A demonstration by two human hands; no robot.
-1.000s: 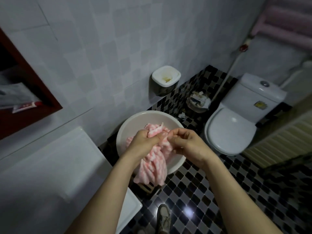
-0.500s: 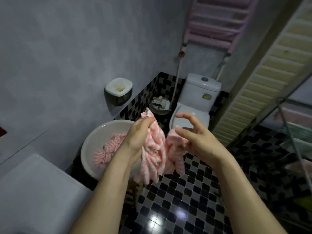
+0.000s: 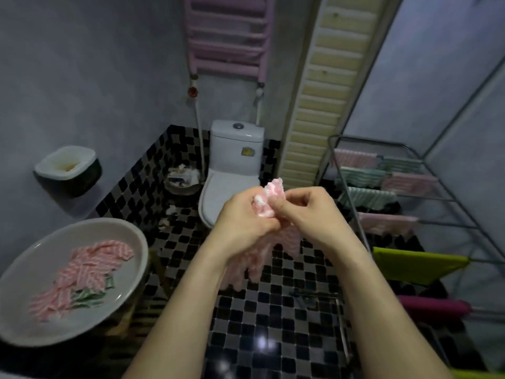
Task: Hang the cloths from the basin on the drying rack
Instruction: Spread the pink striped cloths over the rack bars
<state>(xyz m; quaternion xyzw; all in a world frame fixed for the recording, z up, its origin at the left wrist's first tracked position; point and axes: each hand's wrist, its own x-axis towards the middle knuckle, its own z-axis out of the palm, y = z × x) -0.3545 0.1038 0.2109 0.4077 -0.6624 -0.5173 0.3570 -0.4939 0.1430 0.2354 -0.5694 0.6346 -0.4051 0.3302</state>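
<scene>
At the left, the grey basin holds pink striped cloths with a green one beneath. In the middle, the left hand and the right hand are pressed together, both gripping a bunched pink cloth whose end hangs below. At the right stands the drying rack, already hung with cloths.
</scene>
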